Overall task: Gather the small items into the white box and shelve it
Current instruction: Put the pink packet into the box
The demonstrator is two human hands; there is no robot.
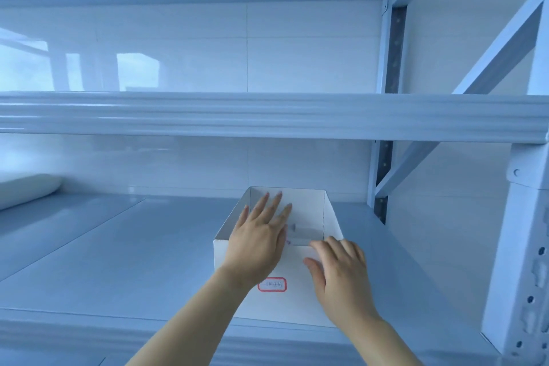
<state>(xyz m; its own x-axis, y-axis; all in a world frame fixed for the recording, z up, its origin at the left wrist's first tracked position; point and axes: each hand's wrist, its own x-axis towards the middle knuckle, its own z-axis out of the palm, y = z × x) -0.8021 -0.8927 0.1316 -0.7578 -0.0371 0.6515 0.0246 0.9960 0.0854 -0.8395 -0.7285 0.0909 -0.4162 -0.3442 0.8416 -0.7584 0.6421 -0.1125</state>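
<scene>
The white box (297, 300), open at the top and bearing a small red-framed label (272, 284) on its front wall, stands on the metal shelf (133, 252) near the front edge. My left hand (258, 238) lies flat with straight fingers over the box's front left rim, reaching over the opening. My right hand (338, 270) rests against the front wall at the right, its fingers relaxed on the top rim. Something dark and small (293, 227) shows inside the box; the rest of its inside is hidden.
A higher shelf beam (267, 116) crosses just above the box. The rack's perforated upright (525, 261) stands at the right, with diagonal braces (416, 163) behind. A pale rolled or padded object (26, 189) lies at the far left of the same shelf.
</scene>
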